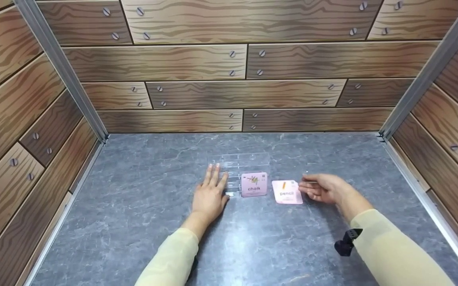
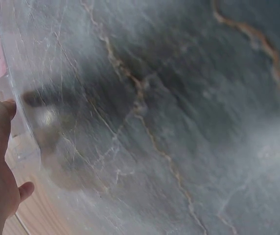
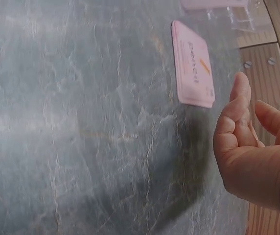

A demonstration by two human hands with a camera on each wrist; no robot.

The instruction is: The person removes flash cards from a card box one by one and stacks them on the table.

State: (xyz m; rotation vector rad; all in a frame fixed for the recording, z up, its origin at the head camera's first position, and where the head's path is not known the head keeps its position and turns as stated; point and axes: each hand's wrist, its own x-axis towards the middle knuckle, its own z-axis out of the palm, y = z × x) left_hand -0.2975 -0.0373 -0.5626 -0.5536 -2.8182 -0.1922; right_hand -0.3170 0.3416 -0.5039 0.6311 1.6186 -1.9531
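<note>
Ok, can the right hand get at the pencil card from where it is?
Probably yes: the right hand is close beside the pencil card, and nothing visible lies between them to block the way.

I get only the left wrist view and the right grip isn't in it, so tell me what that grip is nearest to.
Observer: The right grip is nearest to the pencil card, by the card's right edge as the head view shows it.
Operator: Then report whether it is touching that card.
Observer: The right wrist view shows a gap between the two; I see no contact there.
</note>
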